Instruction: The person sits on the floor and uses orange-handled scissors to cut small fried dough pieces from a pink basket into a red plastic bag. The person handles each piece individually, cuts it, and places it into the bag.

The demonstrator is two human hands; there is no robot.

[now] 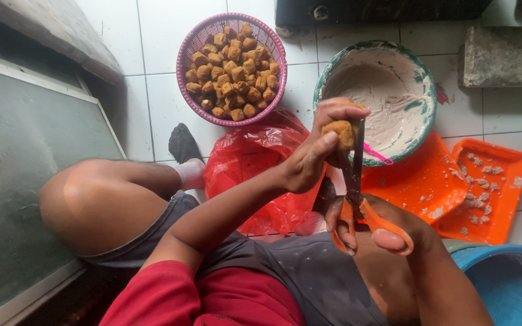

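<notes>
The left hand (pixel 309 163) pinched a small golden-brown fried puff cube (pixel 341 133) between thumb and fingertips, holding it up above the rim of the round green-edged bowl of pale paste (pixel 321 90). The right hand (pixel 382 226) was closed through the loops of the orange-handled steel scissors (pixel 355 181), whose blades rose to the cube's right side.

The worst risk looked to be the blades nipping the left thumb or fingertips, which sat right beside the cutting edge. The cube could also crumble or slip from so light a grip and drop into the paste or onto the red plastic bag (pixel 255 163) on the white tiled floor (pixel 158 102).

The cube looked crisp, rough-skinned and porous, like those heaped in the pink woven basket (pixel 182 54). Orange trays (pixel 496 199) lay nearby.
</notes>
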